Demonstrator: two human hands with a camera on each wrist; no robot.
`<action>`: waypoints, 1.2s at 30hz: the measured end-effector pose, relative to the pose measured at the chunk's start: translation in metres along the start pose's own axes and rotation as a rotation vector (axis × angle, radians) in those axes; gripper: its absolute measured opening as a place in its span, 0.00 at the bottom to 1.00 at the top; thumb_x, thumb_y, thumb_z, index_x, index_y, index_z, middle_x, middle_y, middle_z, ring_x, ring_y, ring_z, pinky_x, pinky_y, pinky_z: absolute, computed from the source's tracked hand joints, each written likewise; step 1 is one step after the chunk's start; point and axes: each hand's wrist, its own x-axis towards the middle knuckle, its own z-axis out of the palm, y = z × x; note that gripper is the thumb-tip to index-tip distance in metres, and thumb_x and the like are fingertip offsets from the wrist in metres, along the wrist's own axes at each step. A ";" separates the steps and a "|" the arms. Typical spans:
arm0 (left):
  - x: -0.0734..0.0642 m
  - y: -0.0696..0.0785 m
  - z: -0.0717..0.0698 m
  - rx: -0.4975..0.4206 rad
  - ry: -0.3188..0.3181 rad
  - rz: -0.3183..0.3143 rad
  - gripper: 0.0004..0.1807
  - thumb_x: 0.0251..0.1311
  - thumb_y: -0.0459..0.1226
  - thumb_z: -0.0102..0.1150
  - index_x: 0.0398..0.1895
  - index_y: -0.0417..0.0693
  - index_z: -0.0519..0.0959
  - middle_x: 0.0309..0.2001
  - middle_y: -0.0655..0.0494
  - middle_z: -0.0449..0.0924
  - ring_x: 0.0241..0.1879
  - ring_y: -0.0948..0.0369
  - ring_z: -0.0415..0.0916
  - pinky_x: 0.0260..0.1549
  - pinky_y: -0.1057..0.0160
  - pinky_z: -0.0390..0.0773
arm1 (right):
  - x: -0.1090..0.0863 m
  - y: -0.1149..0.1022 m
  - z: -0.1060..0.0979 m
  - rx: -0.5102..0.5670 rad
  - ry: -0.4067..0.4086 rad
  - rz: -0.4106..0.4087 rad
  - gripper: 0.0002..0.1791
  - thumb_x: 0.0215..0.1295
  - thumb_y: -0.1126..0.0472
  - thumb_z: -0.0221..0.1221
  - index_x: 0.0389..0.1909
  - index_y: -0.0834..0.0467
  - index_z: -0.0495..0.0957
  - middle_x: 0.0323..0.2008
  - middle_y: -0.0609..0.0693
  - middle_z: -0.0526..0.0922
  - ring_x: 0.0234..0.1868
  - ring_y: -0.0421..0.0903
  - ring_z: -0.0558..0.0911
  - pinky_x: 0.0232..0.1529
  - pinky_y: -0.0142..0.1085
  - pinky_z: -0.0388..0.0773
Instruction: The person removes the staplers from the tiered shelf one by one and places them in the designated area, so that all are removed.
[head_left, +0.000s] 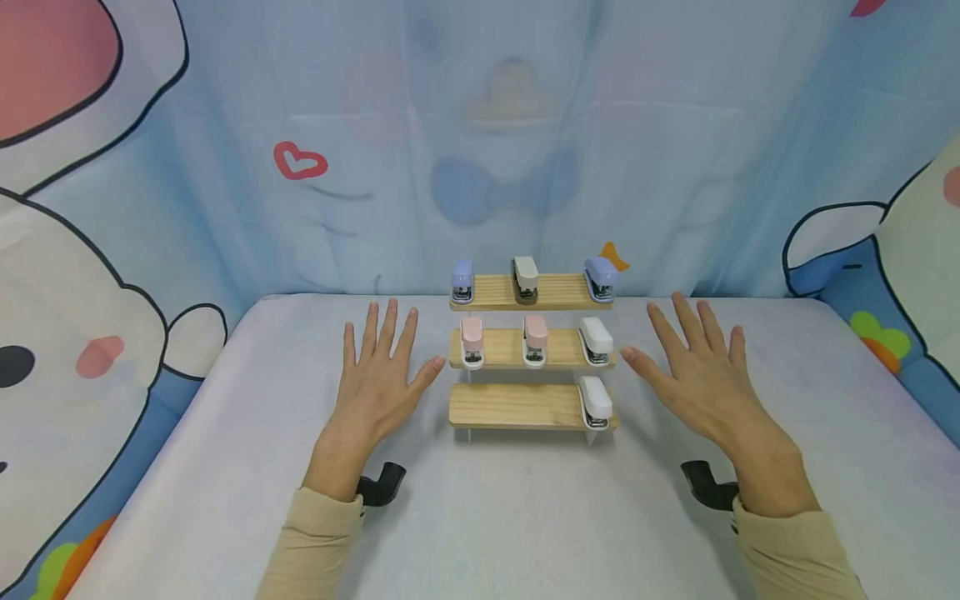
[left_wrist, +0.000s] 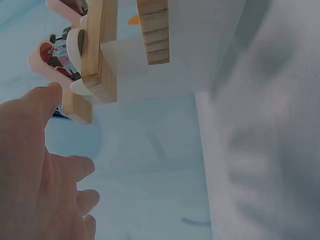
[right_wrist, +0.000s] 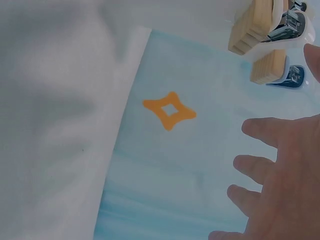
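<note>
Both hands hover apart with fingers spread and hold nothing. The left hand [head_left: 377,390] is just left of a three-step wooden rack, the right hand [head_left: 711,390] just right of it. On the top shelf [head_left: 487,293] stand a blue stapler [head_left: 462,279], a cream-and-grey stapler [head_left: 525,279] and another blue stapler [head_left: 601,277]. The middle shelf [head_left: 502,350] bears two pink staplers, one nearest the left thumb, and a white stapler [head_left: 596,342] near the right thumb. One white stapler [head_left: 596,402] sits at the right end of the bottom shelf [head_left: 513,408].
A white cloth [head_left: 495,517] covers the table around the rack. Behind it hangs a blue cartoon-print curtain [head_left: 360,208]. Black camera mounts [head_left: 384,485] stick out inward from both wrists.
</note>
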 end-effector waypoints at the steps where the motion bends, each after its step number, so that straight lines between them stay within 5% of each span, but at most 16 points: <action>1: 0.000 0.000 0.000 0.000 -0.003 -0.001 0.44 0.71 0.67 0.30 0.81 0.55 0.40 0.81 0.51 0.28 0.79 0.53 0.19 0.75 0.41 0.21 | 0.000 0.000 0.001 0.004 -0.006 -0.002 0.48 0.72 0.29 0.38 0.80 0.57 0.42 0.79 0.63 0.33 0.78 0.67 0.30 0.68 0.73 0.24; 24: 0.000 0.005 -0.002 -0.010 -0.001 0.038 0.45 0.70 0.67 0.31 0.81 0.54 0.38 0.81 0.53 0.29 0.80 0.53 0.22 0.76 0.42 0.23 | -0.002 0.002 -0.001 0.029 0.000 0.000 0.47 0.73 0.30 0.38 0.79 0.60 0.44 0.79 0.67 0.37 0.78 0.69 0.33 0.68 0.74 0.27; 36: -0.001 0.011 -0.002 -0.032 -0.037 0.069 0.53 0.63 0.73 0.35 0.81 0.52 0.38 0.81 0.55 0.30 0.80 0.54 0.22 0.76 0.44 0.23 | -0.004 -0.005 -0.004 0.054 0.020 -0.056 0.44 0.74 0.34 0.41 0.77 0.63 0.51 0.77 0.69 0.46 0.76 0.72 0.43 0.69 0.74 0.38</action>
